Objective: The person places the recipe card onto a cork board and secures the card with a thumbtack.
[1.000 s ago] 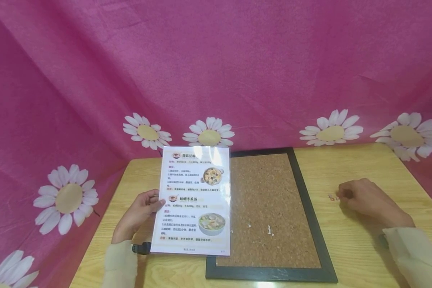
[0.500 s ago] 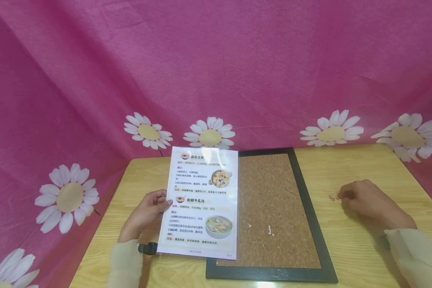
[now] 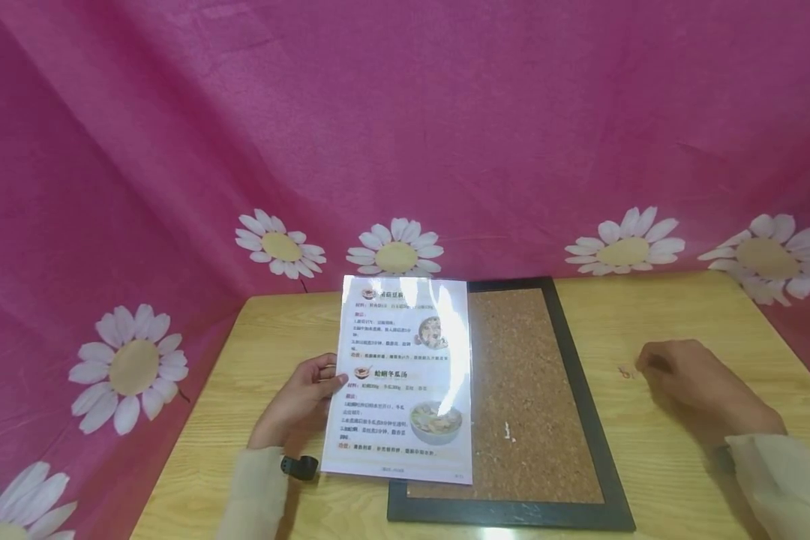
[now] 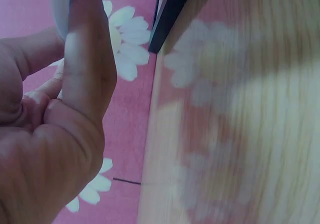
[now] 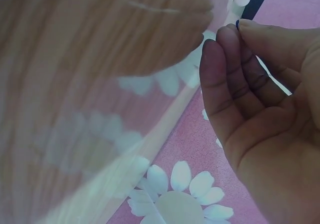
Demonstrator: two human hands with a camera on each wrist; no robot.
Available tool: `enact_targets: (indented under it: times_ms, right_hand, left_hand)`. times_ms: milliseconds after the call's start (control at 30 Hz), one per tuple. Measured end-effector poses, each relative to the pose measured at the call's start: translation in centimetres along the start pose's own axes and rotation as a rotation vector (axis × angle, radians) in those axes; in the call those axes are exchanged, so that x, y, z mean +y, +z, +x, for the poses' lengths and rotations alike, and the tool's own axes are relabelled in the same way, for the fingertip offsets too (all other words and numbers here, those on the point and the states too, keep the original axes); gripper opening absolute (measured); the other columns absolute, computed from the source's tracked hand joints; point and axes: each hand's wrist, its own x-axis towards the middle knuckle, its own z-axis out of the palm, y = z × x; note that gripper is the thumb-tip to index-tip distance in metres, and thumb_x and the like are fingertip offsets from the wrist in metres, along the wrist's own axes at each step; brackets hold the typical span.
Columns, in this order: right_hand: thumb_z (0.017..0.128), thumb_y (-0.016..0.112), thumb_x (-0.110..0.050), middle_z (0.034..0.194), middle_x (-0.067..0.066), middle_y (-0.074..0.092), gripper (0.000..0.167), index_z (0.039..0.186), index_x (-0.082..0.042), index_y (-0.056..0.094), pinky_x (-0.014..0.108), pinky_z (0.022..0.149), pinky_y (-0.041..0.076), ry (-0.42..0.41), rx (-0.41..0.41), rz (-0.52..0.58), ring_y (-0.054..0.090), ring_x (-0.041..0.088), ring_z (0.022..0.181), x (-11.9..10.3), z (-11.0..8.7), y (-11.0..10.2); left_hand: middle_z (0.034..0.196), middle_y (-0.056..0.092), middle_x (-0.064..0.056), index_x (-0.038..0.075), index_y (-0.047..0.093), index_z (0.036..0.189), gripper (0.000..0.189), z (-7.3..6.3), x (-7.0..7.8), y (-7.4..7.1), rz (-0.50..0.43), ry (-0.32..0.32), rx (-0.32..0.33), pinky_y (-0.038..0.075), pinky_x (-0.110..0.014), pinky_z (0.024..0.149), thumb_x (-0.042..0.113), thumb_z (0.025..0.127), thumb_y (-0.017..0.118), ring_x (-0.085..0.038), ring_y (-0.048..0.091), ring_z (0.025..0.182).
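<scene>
My left hand pinches the left edge of a glossy laminated recipe sheet, printed with two dishes and Chinese text. The sheet is held upright and overlaps the left part of a black-framed corkboard in the head view. In the left wrist view only the sheet's pale edge shows at my fingers. To the right of the board, my right hand is low over the table with fingers curled. A small dark-blue piece shows at its thumb tip in the right wrist view; its kind is mostly hidden.
Several small round-headed pieces lie on the wooden table, just left of my right fingertips. White scraps mark the cork. A pink daisy-print cloth hangs behind and to the left of the table.
My left hand has carried the recipe sheet to the right, so it covers more of the corkboard. The right hand has shifted slightly rightward from the small pieces.
</scene>
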Motion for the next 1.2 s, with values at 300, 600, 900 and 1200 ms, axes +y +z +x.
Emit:
enact_targets:
  times_ms: [300,600,900,1200]
  right_hand:
    - [0.090,0.071,0.001,0.092,-0.009,0.074,0.026,0.089,-0.026,0.072,0.029,0.076,0.053,-0.081,0.078,-0.045,0.063,0.003,0.085,-0.2,-0.2,0.3]
    - [0.095,0.070,-0.006,0.092,-0.007,0.073,0.020,0.089,-0.025,0.072,0.028,0.075,0.051,-0.029,0.044,-0.037,0.061,0.007,0.085,-1.0,0.0,0.0]
    - [0.106,0.060,-0.031,0.075,-0.010,0.066,0.027,0.081,-0.032,0.069,0.025,0.064,0.042,0.021,0.078,0.076,0.053,0.007,0.063,-3.2,-0.9,-0.3]
    - [0.100,0.071,-0.031,0.064,-0.010,0.042,0.028,0.076,-0.024,0.060,0.025,0.059,0.036,-0.015,0.110,0.015,0.043,0.004,0.058,-4.2,-0.3,-0.8]
  left_hand:
    - [0.122,0.074,-0.018,-0.006,0.049,0.142,0.037,0.7,0.0,1.1,0.032,0.055,-0.028,0.063,-0.032,0.083,0.007,0.107,0.054,-0.014,0.077,0.095]
    - [0.120,0.074,-0.018,-0.006,0.048,0.139,0.034,1.5,0.4,3.0,-0.003,0.044,-0.074,0.063,-0.031,0.080,0.003,0.107,0.051,-0.015,0.076,0.093]
    - [0.118,0.071,-0.014,0.002,0.045,0.144,0.040,2.1,0.6,4.8,-0.021,-0.012,-0.099,0.060,-0.029,0.080,0.003,0.105,0.054,-0.016,0.074,0.095]
    - [0.129,0.068,-0.018,0.009,0.047,0.146,0.044,3.5,0.6,6.5,0.013,-0.034,-0.127,0.058,-0.032,0.086,0.003,0.103,0.057,-0.020,0.072,0.103]
